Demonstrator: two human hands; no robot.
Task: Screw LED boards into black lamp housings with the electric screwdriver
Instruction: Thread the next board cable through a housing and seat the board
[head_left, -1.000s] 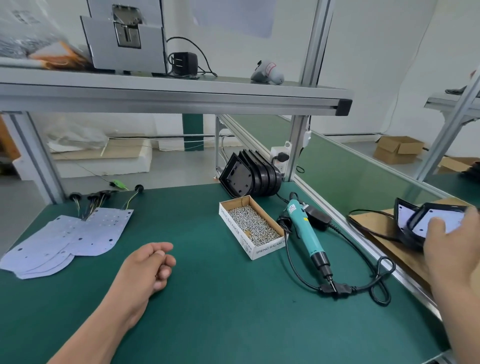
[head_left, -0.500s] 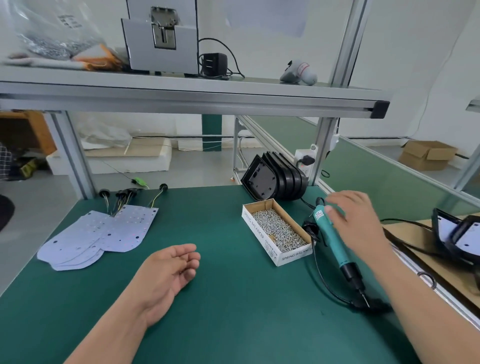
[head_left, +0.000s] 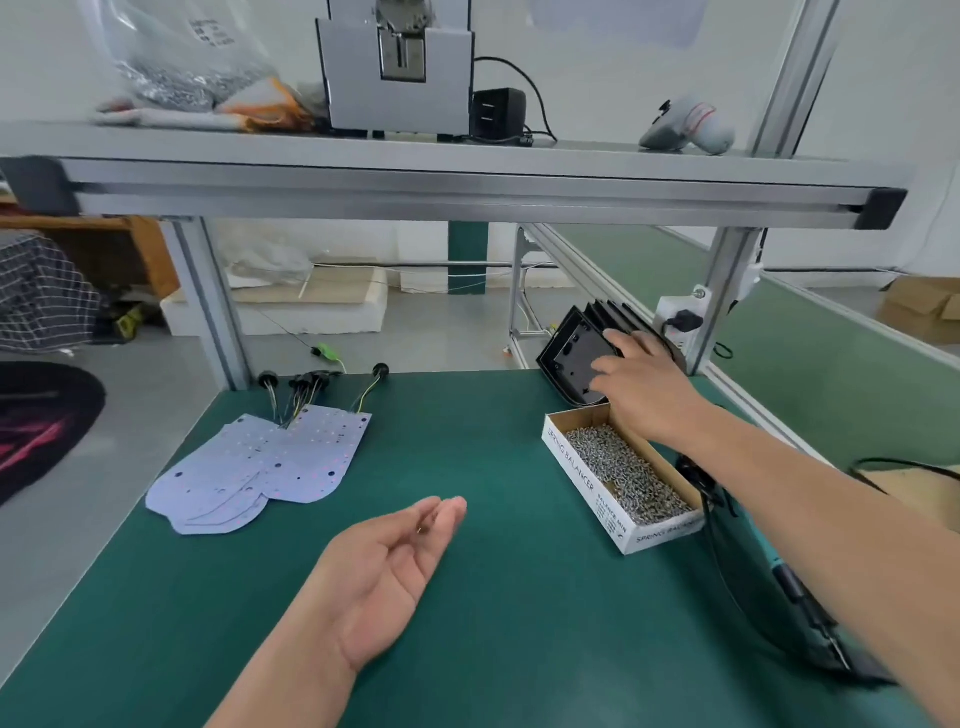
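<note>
Right hand (head_left: 644, 387): laid uncurled on the front of the black lamp housings (head_left: 569, 358), which are stacked on edge far right, probably so that one is taken.
Left hand (head_left: 389, 566): rested palm-up and released on the table (head_left: 519, 649).
LED boards (head_left: 260, 462): piled left.

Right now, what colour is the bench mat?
Dark green mat, plain with no pattern; the head view shows it best.
</note>
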